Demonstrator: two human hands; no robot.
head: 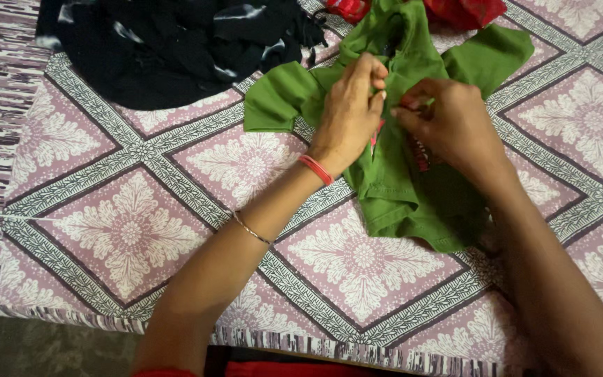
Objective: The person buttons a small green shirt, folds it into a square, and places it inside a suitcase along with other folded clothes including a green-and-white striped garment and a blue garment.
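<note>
Patterned bedspread (127, 230) covers bed; grey floor (29, 345) below.

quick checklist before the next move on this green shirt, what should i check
1. Left hand has a pinch grip on the green shirt: ok.
2. Right hand pinches the cloth close beside it: ok.
3. Shirt lies flat: not ok, it is bunched and creased.
4. Both sleeves spread clear of the body: ok.
5. Black clothes are off the shirt: ok, apart at upper left.
6. Red cloth clear of the collar: cannot tell, they meet at the frame's top edge.
</note>
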